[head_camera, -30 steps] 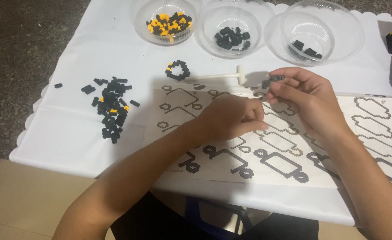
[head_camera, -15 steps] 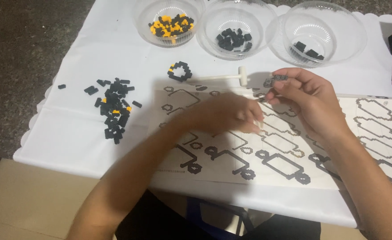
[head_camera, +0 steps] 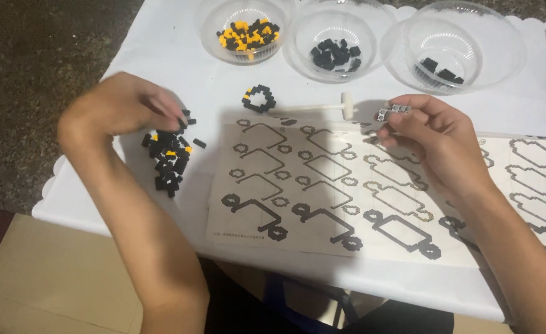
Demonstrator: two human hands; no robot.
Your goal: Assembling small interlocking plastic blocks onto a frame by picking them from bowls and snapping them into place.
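Observation:
My left hand [head_camera: 124, 105] hovers over a loose pile of small black and yellow bricks [head_camera: 169, 158] at the left of the white table [head_camera: 162, 49], its fingertips pinched right at the pile's top; whether a brick is between them I cannot tell. My right hand [head_camera: 430, 136] is held above the printed instruction sheet [head_camera: 322, 185] and pinches a short row of small joined bricks [head_camera: 393, 111]. A small ring of black bricks with one yellow piece [head_camera: 259, 99] lies between the hands, beside a little white hammer [head_camera: 325, 107].
Three clear plastic bowls stand at the back: one with yellow and black bricks [head_camera: 245, 31], one with black bricks [head_camera: 335, 40], one with a few black bricks [head_camera: 464, 46]. A second printed sheet [head_camera: 533, 173] lies at right. The table's front edge runs near my body.
My left hand has moved from the middle of the instruction sheet leftward to the loose brick pile. My right hand stayed in place holding the row of bricks.

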